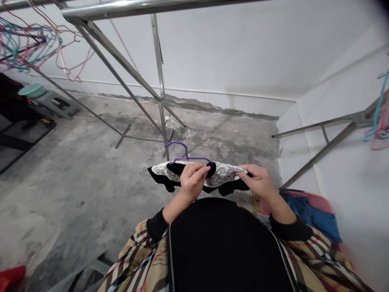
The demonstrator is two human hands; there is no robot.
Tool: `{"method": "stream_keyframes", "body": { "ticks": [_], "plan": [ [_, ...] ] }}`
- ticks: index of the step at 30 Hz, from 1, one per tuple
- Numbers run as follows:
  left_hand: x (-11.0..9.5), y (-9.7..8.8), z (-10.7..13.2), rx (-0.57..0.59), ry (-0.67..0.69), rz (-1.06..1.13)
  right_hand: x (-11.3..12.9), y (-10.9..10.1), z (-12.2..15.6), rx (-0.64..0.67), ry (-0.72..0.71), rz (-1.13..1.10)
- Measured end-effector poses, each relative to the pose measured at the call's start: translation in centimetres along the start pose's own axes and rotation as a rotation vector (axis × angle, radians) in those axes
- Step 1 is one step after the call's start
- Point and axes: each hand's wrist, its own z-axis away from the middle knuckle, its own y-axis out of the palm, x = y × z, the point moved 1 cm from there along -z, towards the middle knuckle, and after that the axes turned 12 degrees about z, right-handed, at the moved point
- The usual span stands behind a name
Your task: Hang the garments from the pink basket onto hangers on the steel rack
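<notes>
Now the left hand (192, 182) pinches the garment (225, 173) by its hanger (187, 156); the right hand (259, 181), one end. This seemingly spreads it

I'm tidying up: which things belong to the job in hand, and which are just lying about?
In hand: purple hanger; black-and-white garment, pinched by the left hand and right hand.
Apparently just about: pink and blue hangers at upper left; green basin; grey stool; blue cloth in pink basket.
</notes>
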Motion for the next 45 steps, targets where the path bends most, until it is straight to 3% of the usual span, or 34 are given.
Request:
{"method": "stream_keyframes", "body": {
  "ticks": [3,10,14,20,26,29,34,40,42,45],
  "plan": [
    [0.4,0.4,0.9,0.061,0.016,0.049,0.2,-0.2,0.0,-0.007,0.029,-0.001],
    [1.4,1.0,0.3,0.017,-0.320,0.107,0.8,0.0,0.1,-0.030,0.026,-0.014],
    [0.9,0.9,-0.3,0.034,-0.457,0.266,1.1,0.6,-0.1,-0.037,-0.012,-0.009],
    [-0.3,0.6,-0.9,0.126,-0.510,0.442,1.6,0.7,-0.6,-0.028,-0.049,0.000],
    [-0.6,0.9,-0.7,0.168,-0.804,0.877,2.2,0.1,-1.0,-0.040,-0.088,-0.012],
    [-0.5,0.8,-0.8,0.185,-0.887,1.015,2.5,-0.1,-1.3,-0.016,-0.118,0.007],
    [0.0,0.5,-0.8,0.118,-0.894,0.833,2.7,-0.1,-1.5,-0.012,-0.176,0.025],
    [-0.4,1.4,-1.1,0.237,-0.921,0.886,2.4,0.7,-0.9,0.034,-0.155,0.061],
    [-0.6,1.4,-1.4,0.311,-0.829,0.777,1.8,0.5,-0.7,-0.001,-0.162,0.066],
    [-0.5,0.8,-1.4,0.362,-0.575,0.479,0.5,-0.2,-0.4,-0.118,-0.112,0.097]
  ]
}}
